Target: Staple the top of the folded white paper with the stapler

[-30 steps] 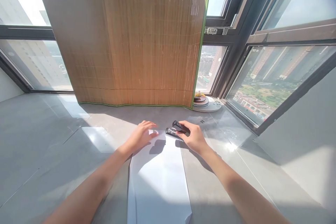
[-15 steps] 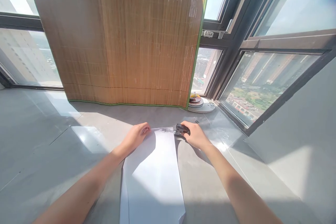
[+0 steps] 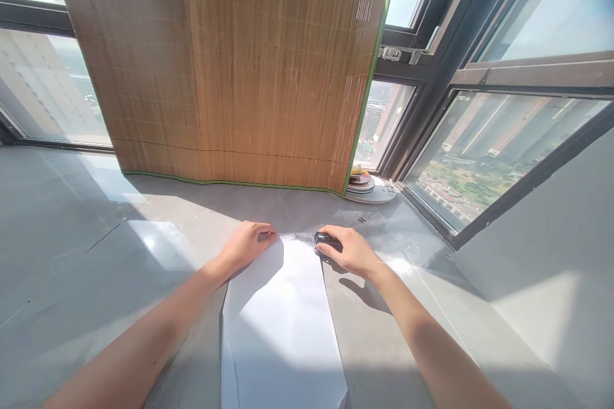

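A long stack of white paper (image 3: pixel 288 319) lies on the grey tiled surface, its far edge turned away from me. My left hand (image 3: pixel 249 244) is closed in a pinch on the far left corner of the paper. My right hand (image 3: pixel 352 250) wraps round a black stapler (image 3: pixel 329 241), whose front end is at the paper's far right corner. A row of dark, close-set marks (image 3: pixel 303 238), which look like staples, runs along the far edge between my hands. The stapler's lower part is mostly hidden by my fingers.
A bamboo mat (image 3: pixel 240 89) with green edging hangs before the window. A stack of plates (image 3: pixel 362 186) stands by the window corner. A small dark piece (image 3: pixel 361 220) lies beyond my right hand. The white wall (image 3: pixel 537 281) rises on the right.
My right hand has moved slightly left with the stapler, which now overlaps the paper's far right corner more. My left hand keeps its pinch. The view has shifted a little.
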Demonstrator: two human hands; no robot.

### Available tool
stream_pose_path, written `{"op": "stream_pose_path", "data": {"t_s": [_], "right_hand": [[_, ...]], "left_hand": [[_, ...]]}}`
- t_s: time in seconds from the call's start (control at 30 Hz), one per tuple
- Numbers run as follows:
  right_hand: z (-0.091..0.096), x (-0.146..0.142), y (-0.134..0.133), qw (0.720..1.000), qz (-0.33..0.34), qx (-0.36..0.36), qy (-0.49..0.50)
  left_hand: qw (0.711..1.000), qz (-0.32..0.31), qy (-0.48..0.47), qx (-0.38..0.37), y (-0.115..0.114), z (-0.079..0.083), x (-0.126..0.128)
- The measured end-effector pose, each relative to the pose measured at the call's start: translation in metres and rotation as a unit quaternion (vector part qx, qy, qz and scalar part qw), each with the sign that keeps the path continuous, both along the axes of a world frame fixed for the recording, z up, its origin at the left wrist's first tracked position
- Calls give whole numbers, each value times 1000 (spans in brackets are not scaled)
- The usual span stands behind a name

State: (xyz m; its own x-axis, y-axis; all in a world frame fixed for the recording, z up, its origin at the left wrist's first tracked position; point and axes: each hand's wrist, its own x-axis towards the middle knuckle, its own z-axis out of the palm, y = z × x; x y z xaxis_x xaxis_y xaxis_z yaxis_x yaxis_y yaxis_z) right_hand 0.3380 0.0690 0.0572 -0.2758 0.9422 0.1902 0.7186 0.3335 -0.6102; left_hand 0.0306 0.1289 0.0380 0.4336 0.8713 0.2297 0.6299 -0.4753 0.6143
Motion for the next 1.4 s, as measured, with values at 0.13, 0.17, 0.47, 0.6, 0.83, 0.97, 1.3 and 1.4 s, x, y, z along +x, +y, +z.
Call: {"op": "stream_pose_path", "data": {"t_s": [0.13,0.17,0.47,0.6,0.83,0.97,1.3,1.4], "right_hand": [[-4,0,3,1000,-6,17,25],[-6,0,4,999,-7,25,21],[-8,5,7,999,-24,45,-1],[-7,3,7,998,-30,48,-6],[-6,0,8,997,-52,50,-30],[-6,0,9,997,-50,44,-30],[-8,1,9,997,-58,37,-33],[-8,1,8,997,-54,44,-27]], "left_hand": [[1000,4,6,-4,-1,-1,-1],[1000,5,7,-5,-2,-1,-2],[1000,6,17,-1,-2,0,-1],[1000,11,25,-4,-4,3,0],[994,-21,49,92,-4,0,3],[981,-120,98,117,-7,-4,7],[971,-136,161,118,-9,-2,10],[969,-138,165,122,-9,-1,10]]}}
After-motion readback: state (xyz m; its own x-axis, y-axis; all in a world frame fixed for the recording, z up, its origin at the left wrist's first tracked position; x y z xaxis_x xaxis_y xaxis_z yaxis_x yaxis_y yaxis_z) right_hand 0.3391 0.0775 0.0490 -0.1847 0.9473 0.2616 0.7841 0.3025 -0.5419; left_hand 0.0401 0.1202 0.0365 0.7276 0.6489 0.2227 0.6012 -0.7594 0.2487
